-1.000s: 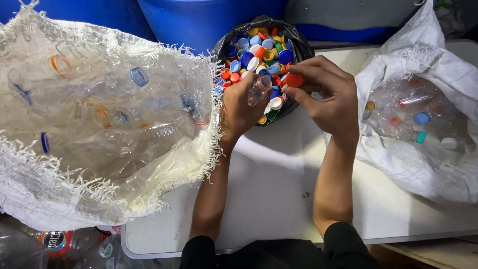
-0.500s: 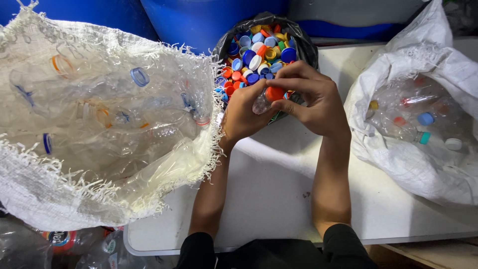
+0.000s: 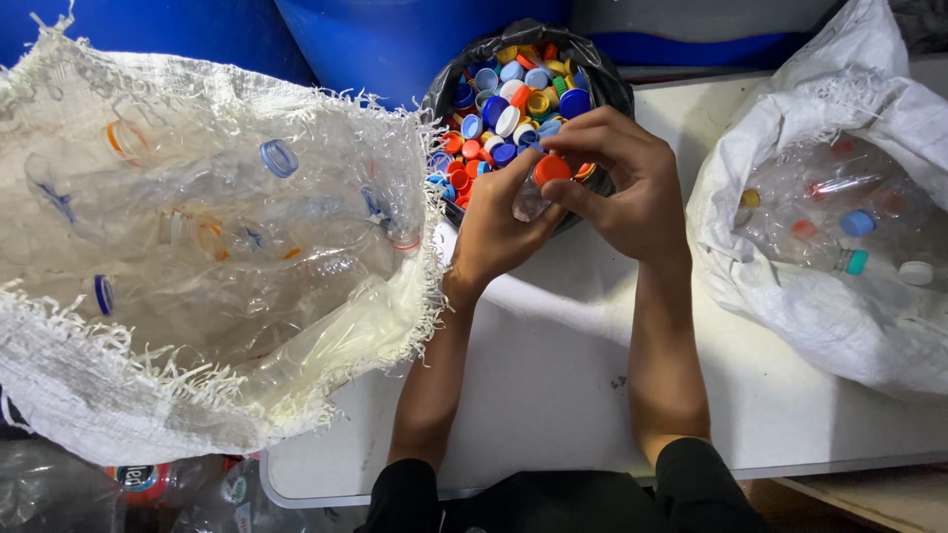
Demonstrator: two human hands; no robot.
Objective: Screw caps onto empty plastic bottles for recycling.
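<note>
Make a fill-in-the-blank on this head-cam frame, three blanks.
1. The right hand pinches a round plastic cap coloured ____.
2. The left hand grips a clear plastic ____.
3. The black bag beyond the hands is full of loose ____.

Missing words: orange; bottle; caps

A: How many sacks sit by the white table [image 3: 553, 375]?

B: Two white sacks [image 3: 197, 296] full of clear bottles, one on each side of the table.

A: And the black bag of caps [image 3: 513, 94]?

B: Just one, at the table's far edge. Too many caps to count. Two hands [image 3: 632, 188] too.
</note>
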